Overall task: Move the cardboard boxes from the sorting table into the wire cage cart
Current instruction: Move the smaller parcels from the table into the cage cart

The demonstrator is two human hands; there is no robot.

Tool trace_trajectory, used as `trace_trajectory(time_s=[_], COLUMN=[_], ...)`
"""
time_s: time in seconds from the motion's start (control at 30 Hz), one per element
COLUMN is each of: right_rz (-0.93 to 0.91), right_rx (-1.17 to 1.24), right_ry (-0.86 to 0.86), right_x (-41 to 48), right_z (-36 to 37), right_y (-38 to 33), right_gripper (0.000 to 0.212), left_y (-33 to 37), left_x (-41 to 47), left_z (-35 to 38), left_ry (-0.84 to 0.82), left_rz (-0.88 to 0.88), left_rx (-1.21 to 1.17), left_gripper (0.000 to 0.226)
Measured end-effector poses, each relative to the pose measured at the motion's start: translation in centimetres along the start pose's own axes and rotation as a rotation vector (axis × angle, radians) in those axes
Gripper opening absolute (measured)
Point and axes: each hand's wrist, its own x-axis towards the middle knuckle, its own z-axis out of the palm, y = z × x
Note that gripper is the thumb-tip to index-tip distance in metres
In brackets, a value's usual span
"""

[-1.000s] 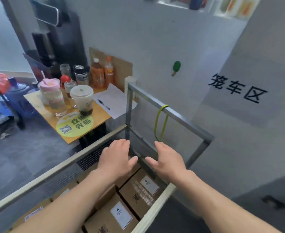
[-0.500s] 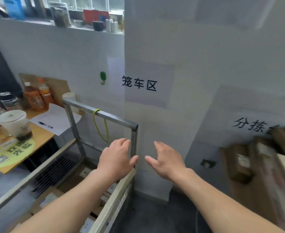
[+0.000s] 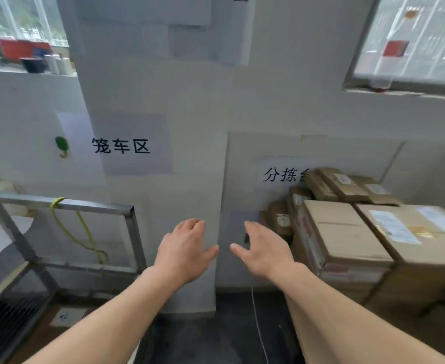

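At the left stands the grey metal wire cage cart (image 3: 58, 204), with a yellow band (image 3: 83, 229) looped over its top rail. Low down inside it lies a brown cardboard box with a white label (image 3: 67, 316). In the middle, the left hand (image 3: 184, 248) and the right hand (image 3: 266, 252) float side by side in the air, with loose fingers, holding nothing. At the right, the brown cardboard boxes (image 3: 344, 232) sit stacked against the wall, with small ones on top at the back.

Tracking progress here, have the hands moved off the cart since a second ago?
Yes. Left hand and right hand shifted right: from over the cart to clear of its frame, nearer the boxes.
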Motion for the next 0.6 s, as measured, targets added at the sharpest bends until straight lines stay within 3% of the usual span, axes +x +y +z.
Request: trace_trajectory(time_s=[0.6], right_rz=[0.446], right_rx=[-0.070], right_ry=[0.167], right_x=[-17.8], right_z=[-4.3], right_y=[9.2], right_gripper=[0.078], left_y=[14.2], left_x=[-5.4], left_z=[3.2], left_ry=[-0.107], left_rz=[0.510], left_rx=[-0.163], left_gripper=[0.068])
